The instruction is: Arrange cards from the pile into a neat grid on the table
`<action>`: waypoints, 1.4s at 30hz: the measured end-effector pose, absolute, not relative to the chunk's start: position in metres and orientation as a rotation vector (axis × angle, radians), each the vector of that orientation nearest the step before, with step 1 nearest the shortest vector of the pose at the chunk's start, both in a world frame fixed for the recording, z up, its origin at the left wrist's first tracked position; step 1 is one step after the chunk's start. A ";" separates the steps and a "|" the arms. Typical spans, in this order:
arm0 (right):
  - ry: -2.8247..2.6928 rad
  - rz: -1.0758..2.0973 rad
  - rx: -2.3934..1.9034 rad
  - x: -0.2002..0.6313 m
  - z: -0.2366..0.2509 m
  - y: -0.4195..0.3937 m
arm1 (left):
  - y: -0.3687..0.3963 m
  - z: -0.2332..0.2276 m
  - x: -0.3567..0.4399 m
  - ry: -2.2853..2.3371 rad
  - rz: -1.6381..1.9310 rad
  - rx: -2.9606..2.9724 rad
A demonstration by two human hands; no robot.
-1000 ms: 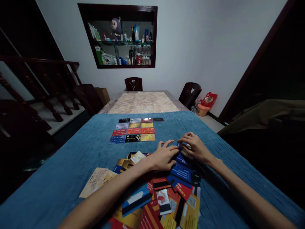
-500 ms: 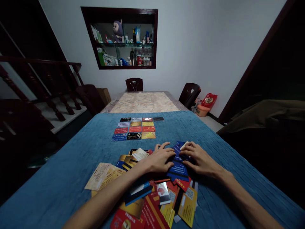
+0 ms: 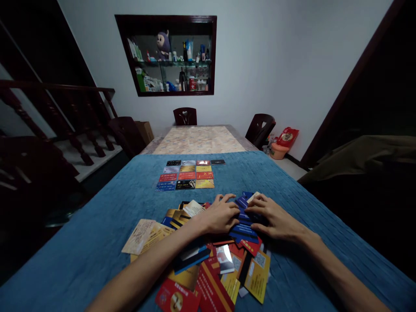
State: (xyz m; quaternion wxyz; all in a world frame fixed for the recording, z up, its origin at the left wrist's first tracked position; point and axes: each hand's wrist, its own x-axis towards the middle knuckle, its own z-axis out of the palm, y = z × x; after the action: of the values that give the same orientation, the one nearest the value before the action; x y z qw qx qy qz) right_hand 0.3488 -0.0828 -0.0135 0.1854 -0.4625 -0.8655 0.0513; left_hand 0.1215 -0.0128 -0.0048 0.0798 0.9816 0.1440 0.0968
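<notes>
A loose heap of plastic cards in red, gold, blue and yellow lies spread over the near part of the blue cloth. My left hand rests on the heap with its fingers spread and slightly bent, the tips at the left edge of some blue cards. From the other side, my right hand touches the same blue cards with its fingers apart; a pale card shows by its fingertips. Cards under both palms are hidden. Beyond the hands, several cards lie flat in neat rows.
The blue cloth covers the near part of a long table. Dark chairs stand around its far end. A wall shelf holds bottles and a plush toy. An orange bucket is on the floor at right.
The view has shifted slightly. Both hands stay at the blue cards, with only slight finger movement. The rows of cards look unchanged.
</notes>
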 end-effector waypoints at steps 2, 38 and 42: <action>-2.437 0.134 -1.273 0.348 -0.012 -0.083 | -0.012 -0.005 0.121 0.377 0.279 3.002; -2.009 0.178 -1.321 0.344 -0.031 -0.074 | 0.014 -0.005 0.115 0.478 0.724 2.661; -1.964 0.093 -1.321 0.341 -0.031 -0.075 | 0.014 -0.004 0.115 0.503 0.737 2.655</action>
State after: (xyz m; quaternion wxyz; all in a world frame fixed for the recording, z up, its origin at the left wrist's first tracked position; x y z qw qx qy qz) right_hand 0.3413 -0.0746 -0.0308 0.3767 -0.5166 -0.7680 0.0364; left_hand 0.1145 0.0139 -0.0045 0.1695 0.9341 0.1771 0.2594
